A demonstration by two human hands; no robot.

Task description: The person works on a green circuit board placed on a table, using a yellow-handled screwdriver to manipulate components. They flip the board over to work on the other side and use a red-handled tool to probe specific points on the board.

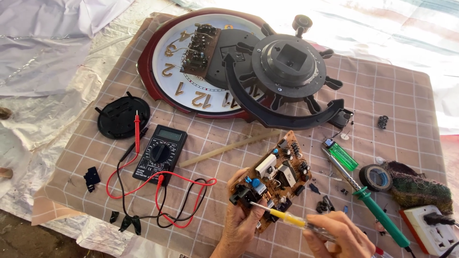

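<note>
Circuit board [277, 174]: gripped in left hand [241, 215] above desk [406, 95]. Screwdriver [287, 217], yellow-handled: gripped in right hand [342, 234], tip on board. Multimeter [160, 153], soldering iron [368, 198] nearby.

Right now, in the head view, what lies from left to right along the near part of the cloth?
Small black part → multimeter → circuit board in the left hand → black tape roll → white power socket.
</note>
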